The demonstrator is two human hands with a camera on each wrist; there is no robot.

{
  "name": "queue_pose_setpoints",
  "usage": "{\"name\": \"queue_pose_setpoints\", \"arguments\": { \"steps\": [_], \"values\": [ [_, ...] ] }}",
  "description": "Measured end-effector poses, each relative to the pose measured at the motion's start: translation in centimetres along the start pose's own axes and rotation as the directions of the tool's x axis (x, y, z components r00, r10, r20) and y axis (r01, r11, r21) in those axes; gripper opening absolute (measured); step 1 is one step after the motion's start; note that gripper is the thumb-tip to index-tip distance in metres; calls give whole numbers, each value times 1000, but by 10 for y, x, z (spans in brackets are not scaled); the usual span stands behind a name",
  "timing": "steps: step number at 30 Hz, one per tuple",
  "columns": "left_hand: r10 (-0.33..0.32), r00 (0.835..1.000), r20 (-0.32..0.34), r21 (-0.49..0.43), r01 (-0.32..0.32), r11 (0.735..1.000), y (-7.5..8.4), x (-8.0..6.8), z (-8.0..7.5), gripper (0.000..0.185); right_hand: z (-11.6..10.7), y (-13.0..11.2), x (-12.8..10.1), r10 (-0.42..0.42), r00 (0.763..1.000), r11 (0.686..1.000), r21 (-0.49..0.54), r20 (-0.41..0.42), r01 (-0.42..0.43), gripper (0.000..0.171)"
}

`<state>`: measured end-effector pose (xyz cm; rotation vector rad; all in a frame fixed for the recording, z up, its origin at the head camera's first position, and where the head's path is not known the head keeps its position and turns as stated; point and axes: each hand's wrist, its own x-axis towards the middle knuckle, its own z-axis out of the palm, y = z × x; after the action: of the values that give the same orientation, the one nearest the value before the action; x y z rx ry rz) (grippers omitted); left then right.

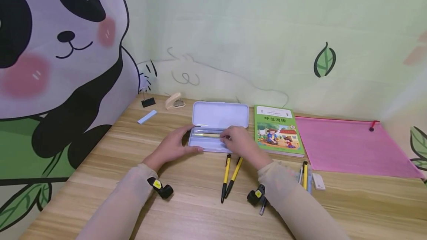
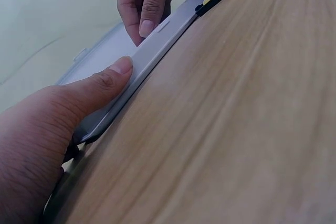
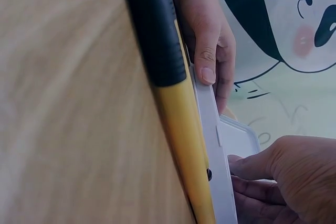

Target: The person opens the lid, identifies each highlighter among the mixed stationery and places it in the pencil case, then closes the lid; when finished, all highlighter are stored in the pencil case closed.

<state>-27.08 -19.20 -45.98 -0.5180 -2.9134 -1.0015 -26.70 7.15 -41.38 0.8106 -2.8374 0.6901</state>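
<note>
Both hands (image 1: 207,144) gripping pencil case (image 1: 218,119)

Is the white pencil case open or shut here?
Open: the white rectangular plastic pencil case has its lid raised toward the wall, with a pencil-like stick lying inside.

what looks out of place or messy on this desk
Nothing is spilled or broken. The pencil case lies open, steadied by the left hand while the right hand reaches in. Two yellow pens lie loose in front of it, and a few more pens lie near the pink folder.
</note>
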Motion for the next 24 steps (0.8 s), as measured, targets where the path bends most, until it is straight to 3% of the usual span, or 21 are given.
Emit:
{"name": "queue_pose_setpoints", "arguments": {
  "steps": [13, 24],
  "values": [
    [17, 1000, 1, -4, -17, 1000, 0, 1, -1, 113, -10, 3, -1, -10, 999, 998, 60, 35, 8, 17],
    [10, 1000, 0, -7, -10, 1000, 0, 0, 0, 113, -60, 5, -15, -45, 999, 982, 185, 0, 44, 21]
  ]
}}
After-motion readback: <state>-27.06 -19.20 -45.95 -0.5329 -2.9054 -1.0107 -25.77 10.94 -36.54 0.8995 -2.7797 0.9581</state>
